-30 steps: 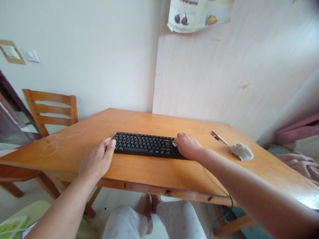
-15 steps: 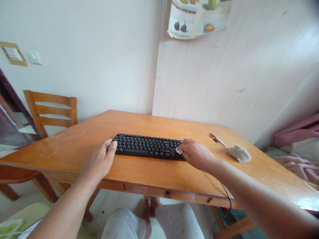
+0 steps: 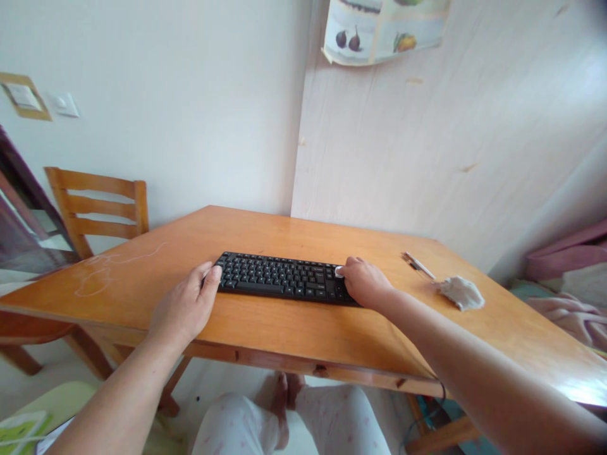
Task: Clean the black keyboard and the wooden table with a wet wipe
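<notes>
A black keyboard [image 3: 275,278] lies flat on the wooden table in front of me. My left hand [image 3: 187,300] grips its left end, the thumb on top and the fingers around the outer edge, partly hidden. Over the keyboard's right part, my right hand [image 3: 365,282] pinches a small white pad [image 3: 339,272] against the keys near the back edge. Most of the pad is covered by my fingers, and the hand hides the keyboard's right end.
To the right on the table [image 3: 294,328] lie a crumpled greyish-white cloth [image 3: 461,293] and a white pen-like stick [image 3: 420,265] beside a darker one. A wooden chair [image 3: 102,205] stands at the far left. A dark cable [image 3: 443,392] hangs at the table's front edge.
My right hand has slid the white pad away from me, toward the keyboard's back edge. My left hand keeps its hold on the left end. The camera view has shifted slightly.
</notes>
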`<state>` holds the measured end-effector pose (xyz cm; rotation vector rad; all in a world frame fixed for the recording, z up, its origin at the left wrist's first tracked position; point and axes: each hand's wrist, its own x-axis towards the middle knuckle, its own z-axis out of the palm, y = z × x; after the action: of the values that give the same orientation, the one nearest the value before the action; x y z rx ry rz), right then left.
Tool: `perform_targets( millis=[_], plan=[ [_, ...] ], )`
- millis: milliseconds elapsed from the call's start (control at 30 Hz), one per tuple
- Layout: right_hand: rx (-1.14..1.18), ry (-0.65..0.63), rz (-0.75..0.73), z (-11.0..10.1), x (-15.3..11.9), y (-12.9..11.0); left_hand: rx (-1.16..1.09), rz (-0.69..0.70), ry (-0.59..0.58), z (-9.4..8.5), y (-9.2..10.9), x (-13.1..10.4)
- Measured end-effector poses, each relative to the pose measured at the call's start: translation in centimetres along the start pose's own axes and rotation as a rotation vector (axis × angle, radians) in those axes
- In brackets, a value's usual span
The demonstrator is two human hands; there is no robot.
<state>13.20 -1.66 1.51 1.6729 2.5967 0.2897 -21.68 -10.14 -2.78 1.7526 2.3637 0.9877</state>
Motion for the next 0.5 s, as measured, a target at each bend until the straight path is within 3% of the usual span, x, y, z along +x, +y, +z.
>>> perform_targets(
  millis=[300, 400, 500],
  plan=[
    [-0.003, 0.083, -0.101, -0.1, -6.2, -0.9, 0.054, 0.001, -0.026, -0.3, 0.3, -0.2],
    [0.065, 0.083, -0.129, -0.4, -6.5, -0.1, 0.050, 0.025, -0.021, -0.2, 0.2, -0.1],
    [0.167, 0.152, -0.085, -0.6, -5.0, 1.3, 0.047, 0.034, -0.014, -0.2, 0.1, -0.1]
  ],
)
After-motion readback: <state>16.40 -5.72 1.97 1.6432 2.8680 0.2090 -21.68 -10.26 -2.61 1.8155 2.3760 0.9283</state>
